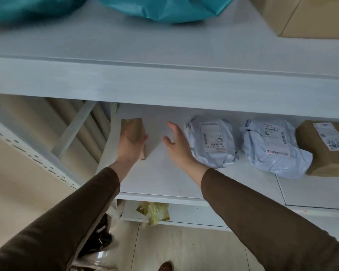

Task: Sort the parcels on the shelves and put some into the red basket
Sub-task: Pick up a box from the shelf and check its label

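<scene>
2 hands work: my left hand (130, 142) grips the small brown box (134, 132) to stand it upright, my right hand (177, 144) spread empty beside it.

White metal shelving (164, 75) stands over a pale tiled floor (184, 251), with a beige wall (18, 182) at left.

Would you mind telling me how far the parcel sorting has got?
Done: unclear; the red basket is out of view. In hand: the left hand holds a small brown box; the right hand hovers open. Left: two grey mailers and a labelled box on the shelf.
</scene>
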The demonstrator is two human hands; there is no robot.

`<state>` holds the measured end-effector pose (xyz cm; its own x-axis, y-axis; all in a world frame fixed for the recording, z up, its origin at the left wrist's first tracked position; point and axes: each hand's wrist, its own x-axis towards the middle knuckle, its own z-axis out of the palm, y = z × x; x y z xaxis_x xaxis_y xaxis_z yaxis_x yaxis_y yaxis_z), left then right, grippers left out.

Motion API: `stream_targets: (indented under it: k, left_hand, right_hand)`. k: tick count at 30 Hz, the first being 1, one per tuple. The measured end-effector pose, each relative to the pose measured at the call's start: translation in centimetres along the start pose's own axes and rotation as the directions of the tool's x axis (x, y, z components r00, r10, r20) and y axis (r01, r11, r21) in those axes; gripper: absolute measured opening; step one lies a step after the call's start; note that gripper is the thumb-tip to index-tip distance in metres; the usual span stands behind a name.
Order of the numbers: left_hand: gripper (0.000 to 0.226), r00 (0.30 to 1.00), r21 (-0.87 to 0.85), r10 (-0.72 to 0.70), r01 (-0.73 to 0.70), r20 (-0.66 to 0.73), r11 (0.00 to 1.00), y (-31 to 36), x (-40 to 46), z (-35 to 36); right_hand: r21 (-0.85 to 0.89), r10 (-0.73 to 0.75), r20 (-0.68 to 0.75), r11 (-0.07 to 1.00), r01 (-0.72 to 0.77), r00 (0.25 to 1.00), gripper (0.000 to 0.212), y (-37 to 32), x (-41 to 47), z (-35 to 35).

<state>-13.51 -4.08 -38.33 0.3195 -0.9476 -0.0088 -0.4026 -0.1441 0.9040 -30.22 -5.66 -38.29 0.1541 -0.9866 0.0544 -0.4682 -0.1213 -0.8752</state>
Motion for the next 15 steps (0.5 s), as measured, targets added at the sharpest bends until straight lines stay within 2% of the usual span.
stream_targets:
  k: [3,5,7,10,15]
  left_hand:
    - [0.075,0.976,-0.068,-0.215,0.213,-0.022,0.975,-1.9,1.3,-2.8]
    - [0.078,0.92,-0.137,-0.385,0.391,0.073,0.91,-3.5,2.0,-3.7]
    - [0.068,0.86,-0.229,-0.473,0.508,0.192,0.83,-4.7,2.3,-3.8]
    - [0.04,0.86,-0.213,-0.423,0.488,0.287,0.847,-4.9,1.6,-3.5]
    - [0.044,0.897,-0.264,-0.38,0.431,0.224,0.863,-3.6,-0.3,-2.8]
  right_hand:
    - [0.176,0.248,0.232,0.94,-0.292,0.941,0.064,-1.5,1.2,4.3]
    - [0.226,0.36,0.321,0.869,-0.44,0.876,0.067,-2.4,1.5,6.0]
    - [0.228,0.405,0.366,0.834,-0.502,0.838,0.062,-2.8,1.6,7.0]
    - [0.247,0.4,0.423,0.813,-0.528,0.813,0.044,-2.9,1.4,7.5]
    - [0.297,0.376,0.33,0.83,-0.473,0.866,0.039,-2.8,0.0,5.8]
